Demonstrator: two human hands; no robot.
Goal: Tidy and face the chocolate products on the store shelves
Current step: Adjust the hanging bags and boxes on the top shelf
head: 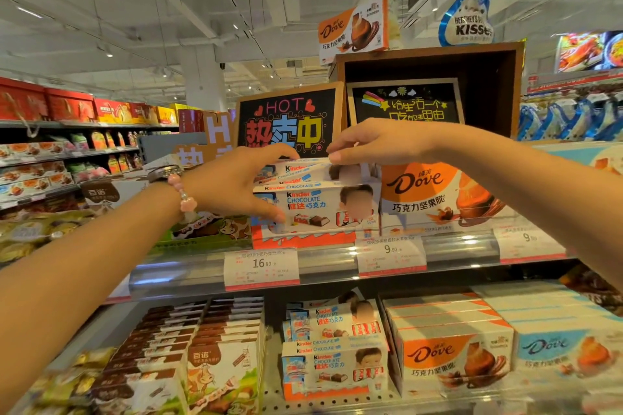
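Note:
A stack of white Kinder chocolate boxes stands on the upper shelf in a red-and-white display tray. My left hand grips the stack's left end, thumb low on the front box and fingers over the top. My right hand pinches the upper edge of the topmost Kinder box, which lies tilted on the stack. An orange Dove box stands right beside the Kinder stack, facing front.
Price tags hang along the shelf rail. The lower shelf holds brown milk-chocolate boxes, more Kinder boxes and orange and blue Dove boxes. A "HOT" sign board and a wooden crate stand behind the upper shelf.

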